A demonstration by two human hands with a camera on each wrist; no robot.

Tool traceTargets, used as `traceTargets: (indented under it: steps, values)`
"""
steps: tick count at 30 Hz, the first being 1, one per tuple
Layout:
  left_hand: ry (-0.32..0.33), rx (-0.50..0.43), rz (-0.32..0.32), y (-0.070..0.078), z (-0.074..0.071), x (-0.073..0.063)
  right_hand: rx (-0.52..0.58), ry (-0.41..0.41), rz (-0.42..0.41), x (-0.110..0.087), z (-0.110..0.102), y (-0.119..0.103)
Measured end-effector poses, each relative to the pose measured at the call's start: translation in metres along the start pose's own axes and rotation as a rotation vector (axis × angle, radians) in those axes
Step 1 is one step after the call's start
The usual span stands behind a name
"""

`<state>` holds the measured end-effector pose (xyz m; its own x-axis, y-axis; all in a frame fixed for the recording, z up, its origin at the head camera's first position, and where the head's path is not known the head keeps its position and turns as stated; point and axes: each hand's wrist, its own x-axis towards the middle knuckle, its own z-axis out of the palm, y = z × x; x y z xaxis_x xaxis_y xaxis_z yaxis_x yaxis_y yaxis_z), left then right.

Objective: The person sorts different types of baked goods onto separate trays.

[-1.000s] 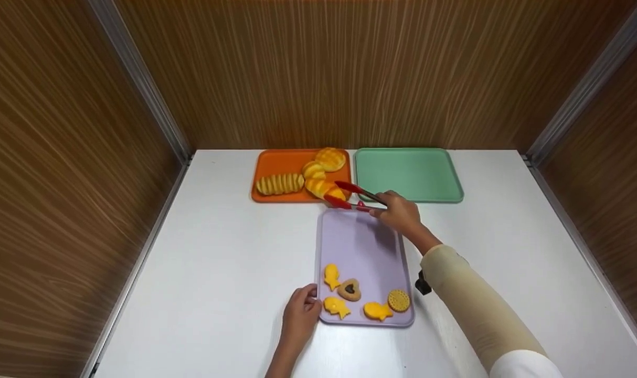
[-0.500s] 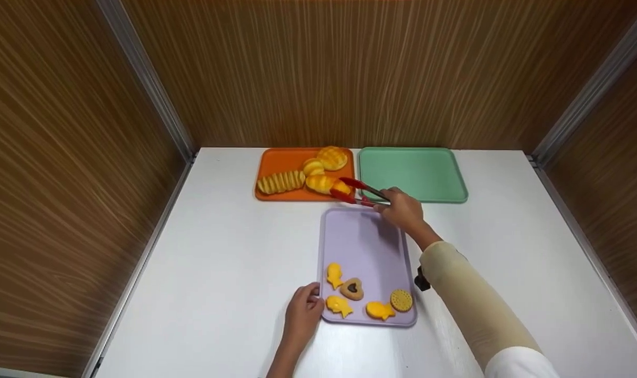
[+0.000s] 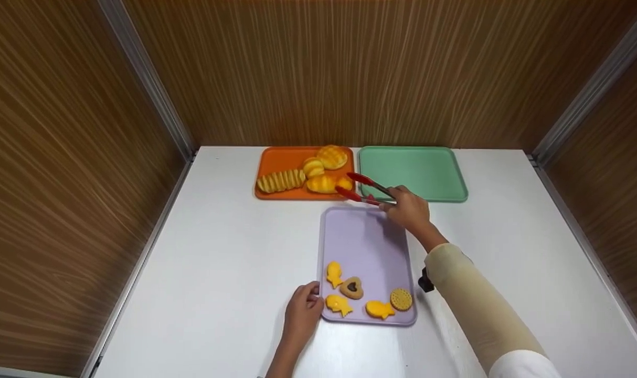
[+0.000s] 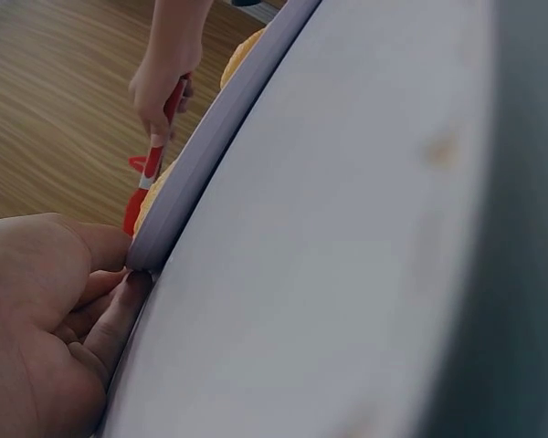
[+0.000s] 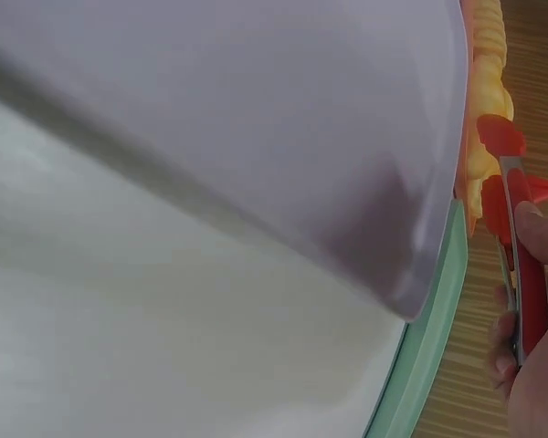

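My right hand [image 3: 410,210] grips a pair of red-tipped tongs [image 3: 368,181], also seen in the right wrist view. The tongs' tips are spread apart with nothing held between them, over the right edge of the orange tray [image 3: 274,157]. Close to them lies a golden bread roll [image 3: 320,184], its right end partly behind the lower tip. My left hand [image 3: 301,315] pinches the left rim of the purple tray [image 3: 360,231] near its front corner. In the left wrist view, thumb and fingers meet at that rim [image 4: 187,187].
The orange tray also bears a ridged long loaf [image 3: 282,181], a small bun [image 3: 313,167] and a round bun [image 3: 332,157]. A green tray [image 3: 413,173] stands to its right. Fish-shaped pieces [image 3: 338,304], a heart cookie [image 3: 352,288] and a round biscuit [image 3: 401,299] lie on the purple tray.
The tongs have backed off to the right from the bread roll, which has settled flatter on the orange tray. My left hand stays on the purple tray's rim.
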<state>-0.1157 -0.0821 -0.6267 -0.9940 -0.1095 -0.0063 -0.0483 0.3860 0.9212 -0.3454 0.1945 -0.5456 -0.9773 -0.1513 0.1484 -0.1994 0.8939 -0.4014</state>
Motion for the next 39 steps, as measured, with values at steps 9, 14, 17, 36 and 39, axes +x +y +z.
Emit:
traceTargets:
  steps: [9, 14, 17, 36, 39]
  values:
    - [0.005, 0.0, 0.002, 0.002, 0.0, 0.0, 0.023, 0.024, -0.022, -0.015, -0.006, 0.007]
    - [0.005, -0.006, -0.001, 0.002, 0.001, 0.0, 0.046, 0.03, -0.035, -0.029, -0.013, 0.01]
    - [0.004, 0.005, -0.001, 0.002, 0.001, 0.0, 0.059, 0.033, -0.057, -0.041, -0.018, 0.012]
    - [0.007, -0.022, 0.034, 0.0, -0.001, -0.001, 0.12, -0.057, -0.207, -0.117, -0.043, 0.025]
    - [0.004, -0.023, 0.034, -0.001, -0.001, 0.0, 0.143, -0.101, -0.238, -0.126, -0.048, 0.028]
